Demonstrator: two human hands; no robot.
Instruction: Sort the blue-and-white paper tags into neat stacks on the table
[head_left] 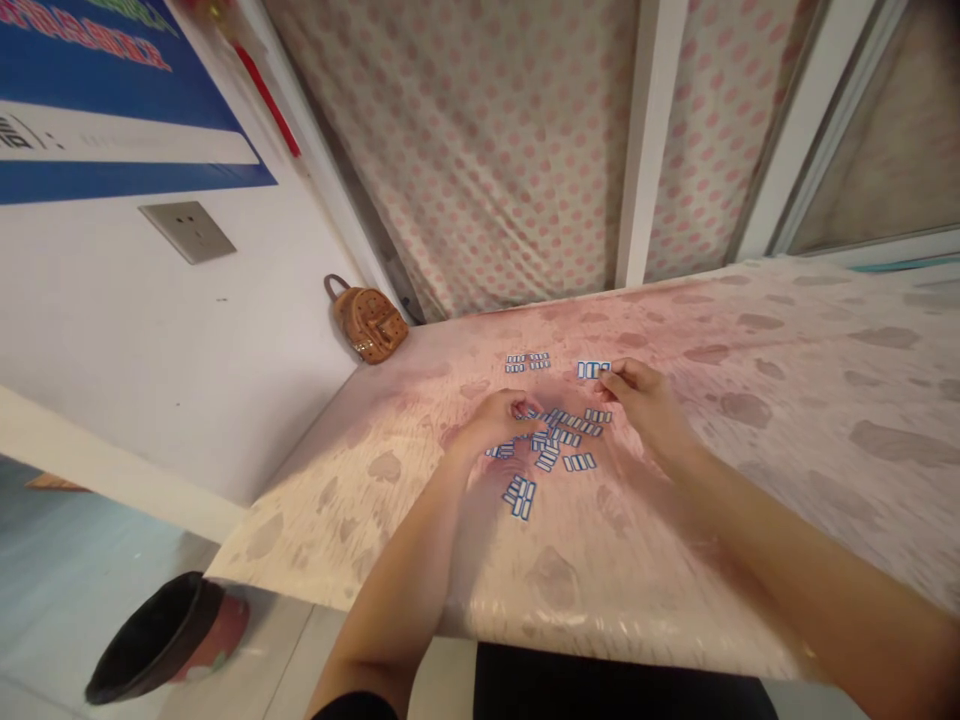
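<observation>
Pinched between the thumb and fingers of my right hand [646,400] is a small flat blue-and-white striped piece [591,370], held just above the table at the right. My left hand [496,420] rests over the left side of a loose pile of similar striped pieces [566,430]. Its fingers curl inward with the thumb apart, and it partly covers the pile; I make out nothing held in it. Behind the hands, several pieces lie in a neat group of short rows [527,362]. A few more overlap in a small cluster [519,497] nearer to me.
A patterned cloth [555,570] covers the table [337,580]. A small brown backpack-shaped bag [370,322] stands at the back left corner by the wall. A dark-rimmed bin [214,630] is on the floor at the left. A dotted curtain [517,150] hangs behind the table.
</observation>
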